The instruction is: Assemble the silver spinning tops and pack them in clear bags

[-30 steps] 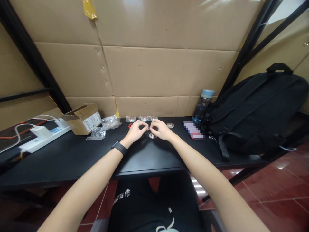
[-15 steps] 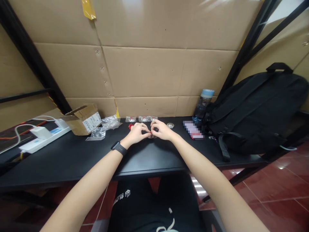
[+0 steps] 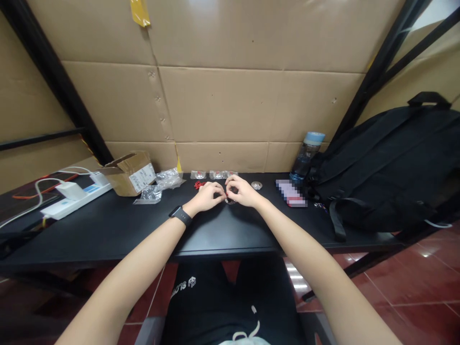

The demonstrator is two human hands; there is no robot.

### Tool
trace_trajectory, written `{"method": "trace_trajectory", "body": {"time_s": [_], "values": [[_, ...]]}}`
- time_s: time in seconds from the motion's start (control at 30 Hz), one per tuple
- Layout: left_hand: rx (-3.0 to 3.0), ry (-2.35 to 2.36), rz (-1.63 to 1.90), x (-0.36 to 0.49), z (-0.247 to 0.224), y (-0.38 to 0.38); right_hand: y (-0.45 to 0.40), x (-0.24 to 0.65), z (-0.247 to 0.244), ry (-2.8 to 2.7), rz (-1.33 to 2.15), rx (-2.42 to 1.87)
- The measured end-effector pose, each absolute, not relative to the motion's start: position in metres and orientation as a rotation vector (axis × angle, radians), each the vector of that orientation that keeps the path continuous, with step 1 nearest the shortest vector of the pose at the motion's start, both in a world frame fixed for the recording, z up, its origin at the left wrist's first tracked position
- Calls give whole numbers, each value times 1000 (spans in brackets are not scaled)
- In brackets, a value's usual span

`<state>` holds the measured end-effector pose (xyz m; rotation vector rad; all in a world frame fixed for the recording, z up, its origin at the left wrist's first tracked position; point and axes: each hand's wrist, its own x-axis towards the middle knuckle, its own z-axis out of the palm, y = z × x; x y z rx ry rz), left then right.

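My left hand (image 3: 208, 197), with a black watch on its wrist, has thumb and finger pinched together. Opposite it, my right hand (image 3: 242, 191) pinches too, and the fingertips of both nearly meet. A tiny bit of red shows at the fingertips, too small to name. Just beneath them is a small shiny round piece (image 3: 230, 201), partly covered by the fingers. Behind my left hand lies a tangle of red cord or small red pieces (image 3: 199, 184). Another clear round piece (image 3: 256, 185) rests to the right of my right hand.
Small clear packets (image 3: 218, 175) line the back by the cardboard wall. Leftward are crumpled plastic bags (image 3: 168, 178), an open cardboard box (image 3: 131, 175) and a white power strip (image 3: 77, 201). At right: a phone (image 3: 291, 193), a water bottle (image 3: 305, 155) and a black backpack (image 3: 391, 163).
The view has swung slightly left, so things appear a little further right. Both hands stay pinched close together over the round piece, with only slight finger movement.
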<state>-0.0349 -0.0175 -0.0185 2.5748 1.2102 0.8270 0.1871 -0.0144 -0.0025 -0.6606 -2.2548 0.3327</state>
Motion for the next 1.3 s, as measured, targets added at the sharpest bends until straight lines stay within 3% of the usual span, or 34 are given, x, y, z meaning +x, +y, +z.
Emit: {"method": "trace_trajectory", "body": {"time_s": [0.17, 0.47, 1.3], "values": [[2551, 1213, 983, -39, -10, -20, -17, 183, -4, -2323, 296, -645], [2542, 980, 865, -43, -12, -14, -16, 182, -8, -2304, 369, -689], [2964, 1464, 678, -43, -7, -30, -5, 199, -12, -2401, -8, -1101]]}}
